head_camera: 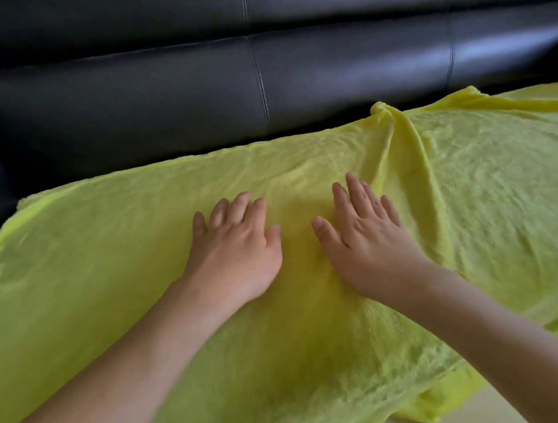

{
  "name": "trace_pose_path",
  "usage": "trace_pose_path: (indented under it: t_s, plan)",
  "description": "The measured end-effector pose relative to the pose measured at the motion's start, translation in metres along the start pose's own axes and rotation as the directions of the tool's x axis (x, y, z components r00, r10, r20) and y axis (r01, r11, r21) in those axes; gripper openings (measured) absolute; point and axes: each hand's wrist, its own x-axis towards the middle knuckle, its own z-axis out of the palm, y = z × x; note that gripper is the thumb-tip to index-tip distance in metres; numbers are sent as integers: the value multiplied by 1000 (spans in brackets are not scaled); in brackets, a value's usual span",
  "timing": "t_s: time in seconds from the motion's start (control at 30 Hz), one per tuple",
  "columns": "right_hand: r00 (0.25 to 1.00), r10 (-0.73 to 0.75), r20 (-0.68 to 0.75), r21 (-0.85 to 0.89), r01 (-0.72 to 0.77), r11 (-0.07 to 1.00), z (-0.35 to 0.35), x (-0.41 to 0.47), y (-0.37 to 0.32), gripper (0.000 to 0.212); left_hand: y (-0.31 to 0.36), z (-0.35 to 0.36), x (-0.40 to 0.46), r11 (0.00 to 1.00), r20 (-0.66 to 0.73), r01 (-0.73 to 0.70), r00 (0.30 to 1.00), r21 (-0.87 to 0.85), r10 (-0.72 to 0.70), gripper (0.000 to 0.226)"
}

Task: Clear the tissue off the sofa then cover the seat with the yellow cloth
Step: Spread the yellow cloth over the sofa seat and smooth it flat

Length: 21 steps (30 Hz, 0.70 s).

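On the sofa point(170, 97) seat, yellow cloth point(114, 282) is spread, no tissue visible; left hand point(235, 254) and right hand point(365, 249) press flat, gripping nothing; far-right ridge left to smooth.

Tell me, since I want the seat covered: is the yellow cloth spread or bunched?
Spread: the yellow cloth lies across the seat, one ridge near the backrest.
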Motion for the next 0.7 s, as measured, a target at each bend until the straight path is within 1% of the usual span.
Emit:
trace_pose_path:
  t_s: [0.1, 0.17, 0.37, 0.53, 0.6, 0.7]
  plan:
    - [1000, -29, 1, 6, 29, 1000, 8, -3, -1, 74, -4, 9, -3, 999, -6, 14, 1000, -36, -14, 59]
    - [999, -33, 11, -25, 33, 999, 10, -5, 6, 76, -4, 12, -3, 999, -13, 19, 1000, -45, -19, 60]
    - [998, 61, 27, -65, -59, 996, 3, -4, 29, 79, -4, 16, -5, 1000, -33, 16, 999, -25, -17, 61]
    - [991, 124, 50, -142, -116, 983, -2, 1, 44, 79, -5, 16, -6, 1000, -36, 16, 999, -11, -16, 61]
    - [993, 109, 48, -141, -101, 985, -7, 6, 43, 78, -4, 14, -6, 1000, -31, 28, 999, -9, -28, 61]
    - [1000, 15, 28, -102, -12, 995, -11, 20, 31, 74, 4, 9, 1, 999, -26, 51, 998, -15, -52, 62]
